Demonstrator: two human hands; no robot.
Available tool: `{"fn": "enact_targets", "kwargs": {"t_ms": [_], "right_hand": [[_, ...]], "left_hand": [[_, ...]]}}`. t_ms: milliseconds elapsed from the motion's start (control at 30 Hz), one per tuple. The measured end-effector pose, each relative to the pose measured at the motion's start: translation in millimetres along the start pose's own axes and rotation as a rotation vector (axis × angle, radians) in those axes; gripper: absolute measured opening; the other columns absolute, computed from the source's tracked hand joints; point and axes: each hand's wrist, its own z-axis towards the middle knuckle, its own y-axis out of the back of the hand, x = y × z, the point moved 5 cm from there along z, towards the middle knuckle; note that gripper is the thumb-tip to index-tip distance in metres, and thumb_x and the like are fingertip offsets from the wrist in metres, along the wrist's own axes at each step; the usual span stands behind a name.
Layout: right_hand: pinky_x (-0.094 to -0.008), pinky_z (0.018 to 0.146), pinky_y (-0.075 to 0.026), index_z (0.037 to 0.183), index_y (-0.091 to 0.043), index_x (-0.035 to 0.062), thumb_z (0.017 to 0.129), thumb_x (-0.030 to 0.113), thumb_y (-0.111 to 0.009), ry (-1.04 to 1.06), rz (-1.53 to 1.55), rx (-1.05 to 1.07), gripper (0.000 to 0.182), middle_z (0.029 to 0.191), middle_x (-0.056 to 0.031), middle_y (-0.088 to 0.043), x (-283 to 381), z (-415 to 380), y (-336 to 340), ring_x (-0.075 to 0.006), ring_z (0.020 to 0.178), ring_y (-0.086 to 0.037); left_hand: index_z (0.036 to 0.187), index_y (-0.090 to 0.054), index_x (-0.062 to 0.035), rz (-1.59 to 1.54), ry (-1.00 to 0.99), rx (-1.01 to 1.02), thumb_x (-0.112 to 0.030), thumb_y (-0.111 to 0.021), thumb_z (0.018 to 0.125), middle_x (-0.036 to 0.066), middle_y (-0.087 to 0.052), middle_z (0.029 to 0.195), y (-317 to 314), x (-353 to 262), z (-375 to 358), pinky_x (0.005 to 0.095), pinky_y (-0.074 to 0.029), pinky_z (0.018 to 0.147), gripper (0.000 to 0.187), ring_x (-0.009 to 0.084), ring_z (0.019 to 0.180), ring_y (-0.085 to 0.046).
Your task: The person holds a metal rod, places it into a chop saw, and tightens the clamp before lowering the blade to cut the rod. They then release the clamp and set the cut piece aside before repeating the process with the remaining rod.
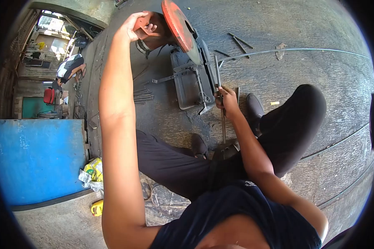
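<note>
Head view showed the floor beneath the saw, with a blue panel well apart to the saw's left. The saw stood before the wearer, its red guard raised toward the top edge. A person bent over, far off to its left. One long rod ran from beside the saw toward the right edge. The left hand was on the saw's red handle, fingers curled round it. Just beside the saw's base, the right hand held a metal rod, fingers bent, pinching it against the thumb. Dark bars lay just right of the saw, thin rods near its left side. Smallest was a yellow stub, on the floor to the saw's right.
</note>
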Motion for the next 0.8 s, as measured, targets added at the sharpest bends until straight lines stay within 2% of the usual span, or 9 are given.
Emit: {"fn": "enact_targets", "kwargs": {"t_ms": [67, 167, 267, 433, 567, 633, 700, 733, 800], "right_hand": [[-0.0247, 0.039, -0.027, 0.114, -0.057, 0.0052, 0.104, 0.02, -0.046, 0.034, 0.06, 0.081, 0.021, 0.077, -0.0062, -0.058, 0, 1, -2, -0.0101, 0.046, -0.041], [-0.0242, 0.039, -0.026, 0.119, -0.057, 0.0044, 0.105, 0.022, -0.044, 0.027, 0.017, 0.047, 0.025, 0.077, -0.0057, -0.058, 7, -5, -2, -0.0091, 0.045, -0.04], [-0.0237, 0.039, -0.024, 0.118, -0.056, 0.0041, 0.105, 0.024, -0.043, 0.001, 0.006, 0.062, 0.027, 0.075, -0.0045, -0.057, 5, -4, 0, -0.0078, 0.044, -0.035], [-0.0237, 0.038, -0.023, 0.113, -0.058, 0.002, 0.105, 0.026, -0.043, -0.015, 0.011, 0.089, 0.029, 0.072, -0.0037, -0.055, 7, -3, -1, -0.0071, 0.042, -0.033], [-0.0258, 0.039, -0.025, 0.107, -0.059, -0.0007, 0.105, 0.025, -0.043, -0.028, -0.089, 0.056, 0.03, 0.067, -0.0045, -0.053, 2, -2, -1, -0.008, 0.042, -0.037], [-0.0261, 0.039, -0.026, 0.107, -0.06, -0.0008, 0.105, 0.026, -0.044, -0.015, -0.124, 0.06, 0.031, 0.064, -0.0032, -0.052, 1, -1, -2, -0.0084, 0.042, -0.038], [-0.0276, 0.039, -0.03, 0.105, -0.063, -0.0029, 0.104, 0.028, -0.046, 0.107, -0.348, -0.008, 0.035, 0.059, -0.0007, -0.049, 2, -2, -2, -0.01, 0.041, -0.041], [-0.0276, 0.039, -0.03, 0.105, -0.063, -0.0029, 0.104, 0.028, -0.046, 0.104, -0.349, -0.007, 0.035, 0.059, -0.0007, -0.049, 1, -1, -2, -0.01, 0.041, -0.041], [-0.0289, 0.04, -0.034, 0.104, -0.067, -0.0031, 0.103, 0.027, -0.048, 0.138, -0.431, -0.085, 0.035, 0.056, 0.001, -0.048, 1, 3, 4, -0.0107, 0.042, -0.044]], "left_hand": [[0.111, -0.057, -0.0031, -0.02, 0.0, -0.004, -0.02, -0.071, 0.084, 0.015, -0.057, 0.098, 5, 5, 4, 0.0331, -0.062, 0.069, 0.035, 0.0302, 0.083, -0.067], [0.112, -0.057, -0.0011, -0.031, -0.006, -0.023, -0.02, -0.072, 0.084, 0.012, -0.059, 0.093, 5, 7, 2, 0.0299, -0.062, 0.067, 0.037, 0.0251, 0.08, -0.065], [0.115, -0.056, 0.0025, -0.037, -0.05, 0.064, -0.02, -0.073, 0.085, 0.015, -0.059, 0.092, 5, 6, 3, 0.0262, -0.061, 0.066, 0.041, 0.0234, 0.084, -0.064], [0.114, -0.057, 0.0019, -0.014, -0.044, -0.038, -0.016, -0.07, 0.085, 0.013, -0.059, 0.091, -5, 9, -8, 0.0261, -0.059, 0.061, 0.036, 0.0215, 0.082, -0.063], [0.113, -0.057, 0.0021, -0.054, -0.082, 0.029, -0.015, -0.07, 0.085, 0.013, -0.06, 0.092, 10, 8, 7, 0.0268, -0.06, 0.062, 0.036, 0.0211, 0.084, -0.063], [0.114, -0.057, 0.0025, -0.138, 0.014, 0.155, -0.014, -0.07, 0.084, 0.013, -0.061, 0.09, 7, 8, 6, 0.028, -0.061, 0.065, 0.036, 0.021, 0.082, -0.064], [0.113, -0.057, 0.0024, -0.111, -0.025, 0.083, -0.013, -0.07, 0.084, 0.013, -0.061, 0.088, 5, 12, 2, 0.028, -0.061, 0.065, 0.036, 0.0204, 0.079, -0.064], [0.113, -0.057, 0.0024, -0.08, -0.063, 0.011, -0.012, -0.07, 0.084, 0.012, -0.062, 0.086, 3, 12, -3, 0.0279, -0.062, 0.065, 0.035, 0.0197, 0.076, -0.064], [0.11, -0.057, 0.0016, -0.072, -0.042, 0.0, -0.013, -0.07, 0.083, 0.011, -0.063, 0.085, 8, 12, 2, 0.0279, -0.062, 0.066, 0.033, 0.0184, 0.073, -0.063]]}}
